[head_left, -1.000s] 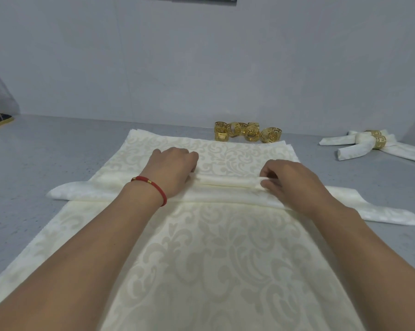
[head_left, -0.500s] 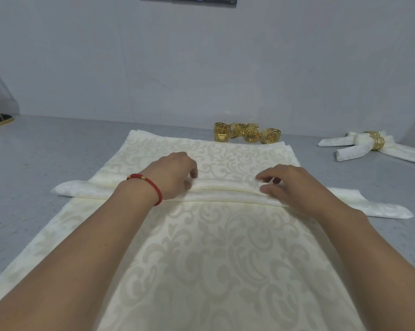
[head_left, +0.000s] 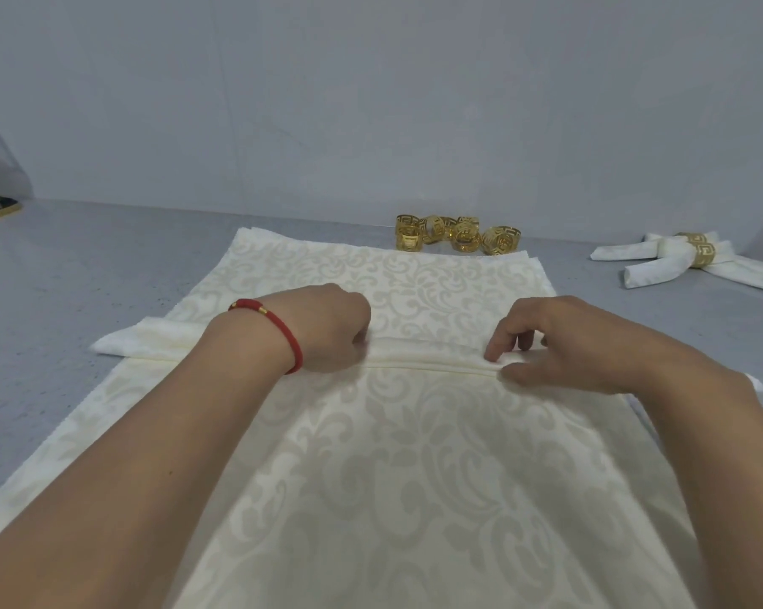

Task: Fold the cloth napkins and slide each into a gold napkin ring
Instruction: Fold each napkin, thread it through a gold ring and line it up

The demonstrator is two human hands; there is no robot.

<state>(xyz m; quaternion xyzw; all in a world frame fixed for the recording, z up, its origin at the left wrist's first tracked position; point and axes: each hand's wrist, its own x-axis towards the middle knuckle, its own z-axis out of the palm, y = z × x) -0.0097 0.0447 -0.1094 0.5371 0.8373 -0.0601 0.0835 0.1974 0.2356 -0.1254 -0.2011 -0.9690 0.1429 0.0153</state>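
- A stack of cream damask napkins (head_left: 414, 476) lies flat on the grey desk (head_left: 85, 279), running from the near edge away toward the wall.
- Across that stack, past its middle, lies the rolled napkin (head_left: 423, 360); its long axis runs left to right, and its pointed ends overhang the stack on both sides.
- The left hand (head_left: 322, 331), a red bracelet (head_left: 278, 327) at its wrist, has its fingers curled down onto the roll left of the middle; what the fingertips do is hidden.
- The right hand (head_left: 559, 340) pinches the roll's front fold between thumb and fingers, right of the middle.
- Both hands sit equally near the roll, so the next turn likely goes away from the person.
- Beyond the stack's far edge, loose gold napkin rings (head_left: 458, 235) cluster.
- Far right of the stack rests a finished ringed napkin (head_left: 678, 261); behind is a plain grey wall.
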